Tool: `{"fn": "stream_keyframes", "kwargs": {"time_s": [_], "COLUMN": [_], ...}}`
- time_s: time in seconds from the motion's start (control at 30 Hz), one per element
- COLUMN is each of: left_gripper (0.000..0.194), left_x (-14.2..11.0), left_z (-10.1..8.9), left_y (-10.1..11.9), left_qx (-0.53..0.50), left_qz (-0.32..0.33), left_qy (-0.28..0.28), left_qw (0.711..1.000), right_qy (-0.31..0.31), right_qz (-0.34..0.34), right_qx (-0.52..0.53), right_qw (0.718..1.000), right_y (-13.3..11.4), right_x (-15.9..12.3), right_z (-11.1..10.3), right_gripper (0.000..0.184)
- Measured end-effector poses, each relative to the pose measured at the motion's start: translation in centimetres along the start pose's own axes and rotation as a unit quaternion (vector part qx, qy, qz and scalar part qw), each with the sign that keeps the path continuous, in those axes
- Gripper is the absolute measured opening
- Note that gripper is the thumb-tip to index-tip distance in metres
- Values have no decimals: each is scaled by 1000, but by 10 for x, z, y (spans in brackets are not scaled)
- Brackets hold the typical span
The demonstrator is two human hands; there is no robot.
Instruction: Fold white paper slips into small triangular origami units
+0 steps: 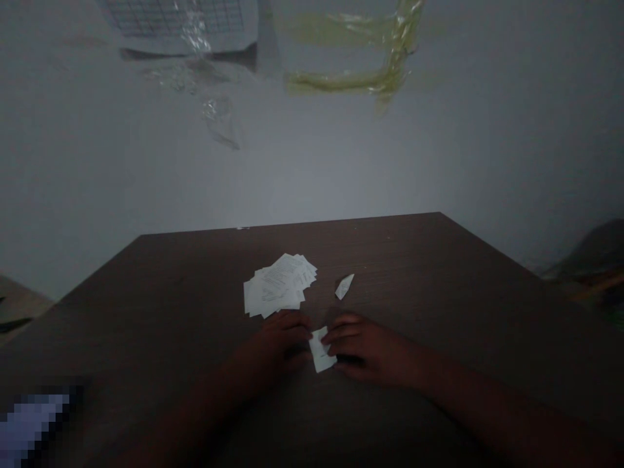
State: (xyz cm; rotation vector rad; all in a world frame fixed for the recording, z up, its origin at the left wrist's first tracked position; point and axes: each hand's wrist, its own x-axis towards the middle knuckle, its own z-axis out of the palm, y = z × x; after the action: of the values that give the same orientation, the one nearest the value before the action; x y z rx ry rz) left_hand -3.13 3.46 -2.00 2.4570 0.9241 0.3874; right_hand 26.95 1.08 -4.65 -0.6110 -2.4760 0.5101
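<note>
A small slip of white paper (322, 361) lies on the dark brown table between my two hands. My left hand (285, 338) has its bent fingertips at the paper's left edge, with the thumb lower down. From the other side, my right hand (363, 348) holds the paper, its fingers over the top and its thumb near the lower right corner. Just beyond my left hand spreads a loose pile of printed paper slips (277, 286). A single folded piece of paper (344, 286) sits apart, beyond my right hand. The dim light hides the undersides of my fingers.
The brown table (414, 273) reaches a pale wall (341, 156) at its far edge. Taped sheets (195, 23) and yellowish tape (341, 81) are on the wall. A pixelated light object (29, 422) is at the lower left. Dark, unclear items (599, 260) appear at the right.
</note>
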Motion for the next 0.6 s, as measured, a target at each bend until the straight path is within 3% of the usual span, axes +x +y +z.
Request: {"fn": "stream_keyframes", "kwargs": {"time_s": [0.2, 0.4, 0.6], "left_gripper": [32, 18, 17], "left_x": [0, 4, 5], "left_z": [4, 1, 6], "left_y": [1, 10, 7], "left_qx": [23, 46, 62], "left_qz": [-12, -16, -31], "left_qy": [18, -8, 0], "left_qw": [1000, 999, 998], "right_qy": [2, 1, -13], "right_qz": [-14, -3, 11], "right_qx": [-1, 5, 2], "right_qw": [1000, 1000, 1000], "right_y": [-4, -3, -2], "right_x": [3, 3, 1], "right_z": [-4, -2, 0], "right_gripper": [19, 18, 20]}}
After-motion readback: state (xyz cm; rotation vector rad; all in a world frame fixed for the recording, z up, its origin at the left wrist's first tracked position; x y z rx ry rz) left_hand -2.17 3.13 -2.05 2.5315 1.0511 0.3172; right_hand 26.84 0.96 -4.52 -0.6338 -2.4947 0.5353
